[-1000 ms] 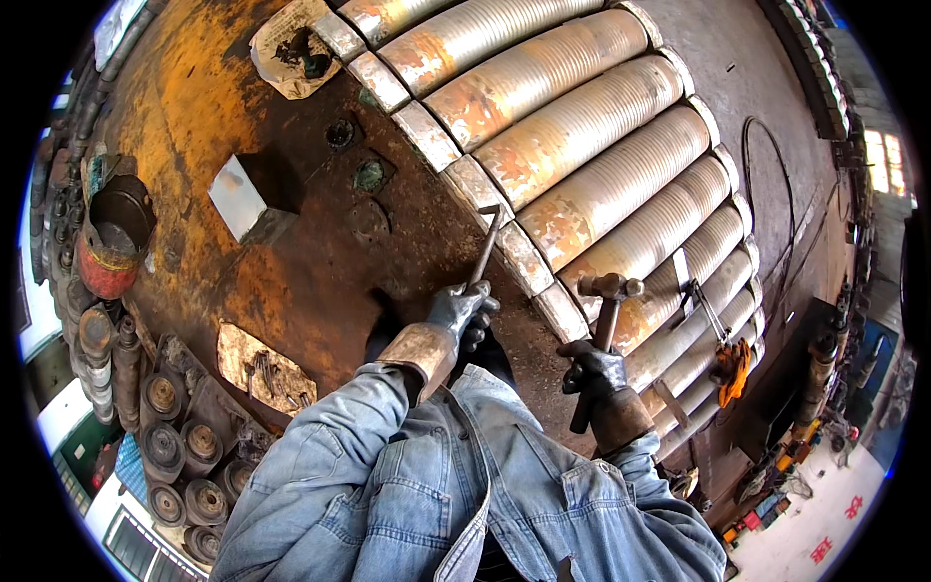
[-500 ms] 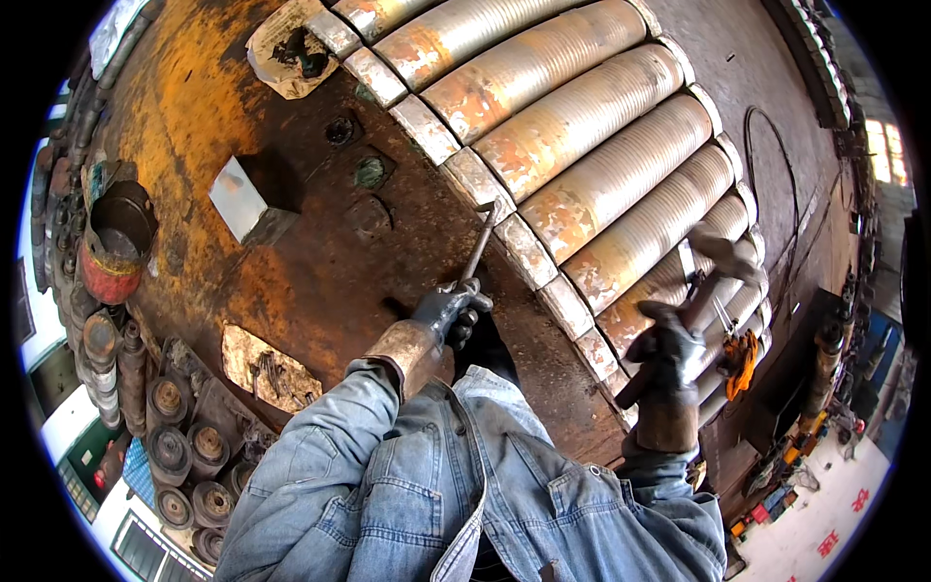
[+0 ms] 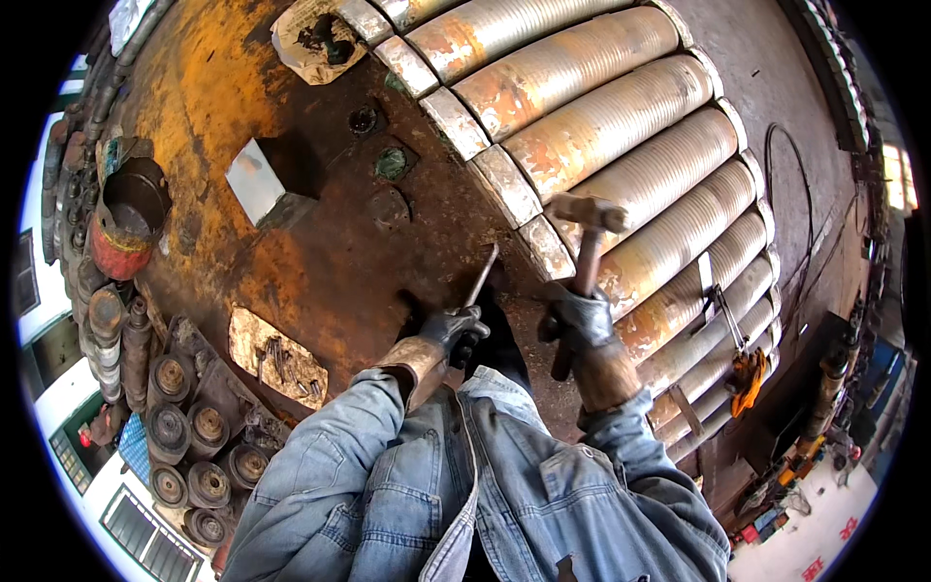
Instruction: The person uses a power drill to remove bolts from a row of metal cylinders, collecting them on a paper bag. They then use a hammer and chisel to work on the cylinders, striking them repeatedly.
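Note:
My left hand (image 3: 454, 336), in a dark glove with a leather cuff, is closed around a slim chisel-like metal bar (image 3: 479, 279). The bar's tip points away from me over the brown steel surface, short of the row of blocks (image 3: 507, 186). A hammer (image 3: 589, 215) stands head up in my right hand (image 3: 580, 320), which is gloved and wrapped round its handle. The hammer head overlaps the near ends of the ribbed metal cylinders (image 3: 621, 102), which lie side by side beyond the blocks. Whether it touches them I cannot tell.
On the left are a grey metal block (image 3: 260, 189), a red-and-black bucket (image 3: 131, 218) and a stained sheet (image 3: 276, 357) with small metal parts. Several round parts (image 3: 170, 432) stand lower left. Pliers (image 3: 727, 315) and an orange cloth (image 3: 748, 382) lie at the right.
The hammer has swung left from the far right to over the cylinders' near ends. The bar's tip has come back from the blocks toward me. The whole view has shifted slightly.

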The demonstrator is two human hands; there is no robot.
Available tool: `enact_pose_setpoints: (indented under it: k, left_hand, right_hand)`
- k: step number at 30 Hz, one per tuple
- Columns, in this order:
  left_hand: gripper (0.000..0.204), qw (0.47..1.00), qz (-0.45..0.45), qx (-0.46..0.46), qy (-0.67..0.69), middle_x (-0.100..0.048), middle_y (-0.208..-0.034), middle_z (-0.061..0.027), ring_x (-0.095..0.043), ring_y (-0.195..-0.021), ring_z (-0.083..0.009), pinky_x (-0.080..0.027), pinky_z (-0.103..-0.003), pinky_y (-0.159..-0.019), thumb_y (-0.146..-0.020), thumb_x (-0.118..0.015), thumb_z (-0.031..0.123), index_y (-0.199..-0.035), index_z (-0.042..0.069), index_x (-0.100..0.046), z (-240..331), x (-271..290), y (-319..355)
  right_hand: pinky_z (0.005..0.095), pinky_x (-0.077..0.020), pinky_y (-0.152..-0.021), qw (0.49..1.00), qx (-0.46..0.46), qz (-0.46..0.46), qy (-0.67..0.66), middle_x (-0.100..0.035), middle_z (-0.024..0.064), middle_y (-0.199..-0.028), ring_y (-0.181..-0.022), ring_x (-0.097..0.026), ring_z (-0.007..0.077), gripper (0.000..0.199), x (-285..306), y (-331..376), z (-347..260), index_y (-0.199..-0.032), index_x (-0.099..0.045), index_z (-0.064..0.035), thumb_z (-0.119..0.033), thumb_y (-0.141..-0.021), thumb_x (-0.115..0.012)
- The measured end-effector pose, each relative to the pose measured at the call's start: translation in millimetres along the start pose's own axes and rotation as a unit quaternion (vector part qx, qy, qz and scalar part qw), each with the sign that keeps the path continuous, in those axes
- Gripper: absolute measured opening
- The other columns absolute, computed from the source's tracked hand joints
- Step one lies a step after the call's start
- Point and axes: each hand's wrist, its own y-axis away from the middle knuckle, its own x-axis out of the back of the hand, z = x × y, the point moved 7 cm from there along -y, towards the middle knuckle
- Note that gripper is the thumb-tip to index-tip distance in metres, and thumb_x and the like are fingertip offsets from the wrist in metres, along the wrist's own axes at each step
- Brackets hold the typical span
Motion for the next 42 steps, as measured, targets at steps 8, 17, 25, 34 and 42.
enact_pose_setpoints:
  k: [8, 17, 25, 34, 42]
  left_hand:
    - [0.046, 0.997, -0.044, -0.037, -0.051, -0.045, -0.058, 0.005, -0.036, -0.04, -0.0076, -0.029, -0.026, -0.037, -0.102, -0.057, 0.05, -0.092, 0.006, -0.069, 45.8, -53.0, 39.4]
    - [0.044, 0.996, -0.018, -0.053, -0.063, -0.046, -0.06, 0.0054, -0.036, -0.042, -0.0068, -0.028, -0.024, -0.038, -0.103, -0.055, 0.047, -0.094, 0.006, -0.068, 52.3, -42.9, 26.9]
    - [0.018, 0.998, -0.021, -0.05, 0.014, -0.059, -0.065, 0.0021, -0.044, -0.039, -0.0105, -0.035, -0.029, -0.035, -0.097, -0.064, 0.03, -0.108, 0.016, -0.067, 52.1, -45.4, 18.0]
    - [0.035, 0.998, 0.006, -0.026, -0.049, -0.049, -0.058, 0.0048, -0.037, -0.038, -0.0077, -0.027, -0.023, -0.036, -0.099, -0.065, 0.044, -0.094, 0.01, -0.073, 42.8, -37.1, 15.1]
    - [0.022, 0.998, -0.025, -0.053, -0.008, -0.054, -0.065, 0.0071, -0.04, -0.044, -0.0032, -0.027, -0.021, -0.039, -0.092, -0.07, 0.025, -0.11, 0.015, -0.066, 55.0, -41.6, 28.3]
  right_hand:
    - [0.0344, -0.0454, -0.038, 0.99, 0.073, 0.048, -0.114, -0.051, 0.006, -0.053, -0.04, -0.053, 0.0201, 0.022, 85.9, 37.1, -0.4, -0.09, -0.07, 0.006, -0.016, -0.089, -0.071]
    - [0.0354, -0.0453, -0.037, 0.986, 0.065, 0.038, -0.151, -0.048, 0.0037, -0.049, -0.037, -0.051, 0.0199, 0.023, 103.0, 37.2, 8.6, -0.091, -0.071, 0.0075, -0.015, -0.092, -0.067]
    - [0.0348, -0.0435, -0.036, 0.975, 0.163, 0.076, -0.128, -0.041, -0.0001, -0.046, -0.035, -0.048, 0.0185, 0.024, 106.8, 53.9, -38.8, -0.093, -0.071, 0.0041, -0.019, -0.093, -0.064]
    - [0.0316, -0.0421, -0.047, 0.994, -0.069, -0.057, -0.062, -0.064, 0.0069, -0.069, -0.055, -0.058, 0.0196, 0.011, -28.3, -36.6, 34.8, -0.088, -0.074, -0.0008, -0.011, -0.083, -0.073]
    - [0.0347, -0.0459, -0.038, 0.986, 0.11, 0.005, -0.125, -0.054, 0.0066, -0.055, -0.04, -0.053, 0.0193, 0.024, 17.0, 23.2, -27.3, -0.093, -0.069, 0.0056, -0.018, -0.091, -0.071]
